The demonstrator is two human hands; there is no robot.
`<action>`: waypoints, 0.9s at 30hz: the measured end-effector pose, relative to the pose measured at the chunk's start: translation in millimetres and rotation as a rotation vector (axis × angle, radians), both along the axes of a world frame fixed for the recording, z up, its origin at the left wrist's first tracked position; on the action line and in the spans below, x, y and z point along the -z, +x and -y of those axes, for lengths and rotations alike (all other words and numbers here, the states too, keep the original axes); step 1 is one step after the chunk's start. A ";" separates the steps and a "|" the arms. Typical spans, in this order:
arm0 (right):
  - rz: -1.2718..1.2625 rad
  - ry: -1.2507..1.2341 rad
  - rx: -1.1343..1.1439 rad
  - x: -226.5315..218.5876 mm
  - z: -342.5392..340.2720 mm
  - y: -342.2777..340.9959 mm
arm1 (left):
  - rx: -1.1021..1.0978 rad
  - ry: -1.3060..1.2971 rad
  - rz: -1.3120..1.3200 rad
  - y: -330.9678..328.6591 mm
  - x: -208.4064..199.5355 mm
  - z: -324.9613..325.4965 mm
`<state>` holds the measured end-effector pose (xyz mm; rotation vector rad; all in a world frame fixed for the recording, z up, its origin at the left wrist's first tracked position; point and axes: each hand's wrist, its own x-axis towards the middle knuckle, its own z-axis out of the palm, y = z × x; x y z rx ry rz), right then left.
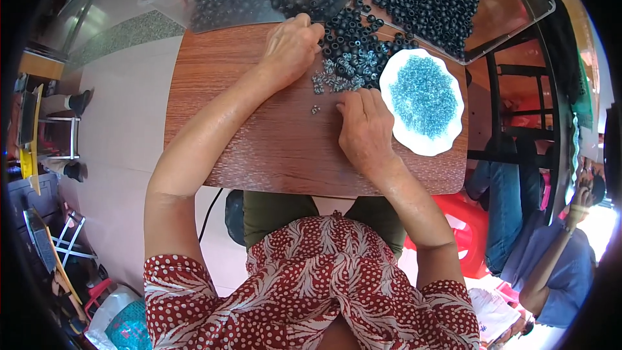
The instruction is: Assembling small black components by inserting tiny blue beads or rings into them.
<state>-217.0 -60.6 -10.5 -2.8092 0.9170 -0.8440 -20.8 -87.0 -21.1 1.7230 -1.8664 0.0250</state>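
Observation:
My left hand point(291, 50) is closed at the far side of the wooden table, its curled fingertips beside a loose pile of small black ring-shaped pieces point(350, 35). Whatever those fingers pinch is hidden. My right hand point(368, 131) rests lower and further right, fingers bent together, just below a scatter of small clear-and-dark pieces point(334, 81). What it holds, if anything, cannot be made out. One such small piece point(315, 109) lies alone on the wood between the hands. Right of my right hand stands a white scalloped plate point(424, 147) heaped with tiny clear bluish pieces point(422, 96).
Two clear plastic bins hold many black pieces: one bin point(220, 10) at the far left, another point(512, 16) tilted at the far right. The wooden tabletop point(285, 149) ends near my lap. A red stool point(463, 223) and a seated person point(551, 266) are at the right.

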 end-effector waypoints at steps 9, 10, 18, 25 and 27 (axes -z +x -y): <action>0.370 0.438 0.013 -16.0 -6.4 -12.3 | 0.045 0.295 -0.910 4.7 -18.1 -47.3; 0.450 0.564 0.020 -18.6 -7.9 -12.2 | 0.054 0.468 -1.350 -1.5 -30.8 -60.3; 0.568 0.381 -0.099 -31.6 -17.4 -1.3 | 0.189 0.336 -1.642 -55.1 -45.7 -103.3; 0.427 0.100 -0.131 -39.6 -23.8 -13.5 | 0.193 0.270 -1.523 -70.8 -41.0 -112.7; 0.397 0.095 -0.125 -40.4 -27.4 -17.1 | 0.178 0.267 -1.642 -74.3 -39.0 -113.1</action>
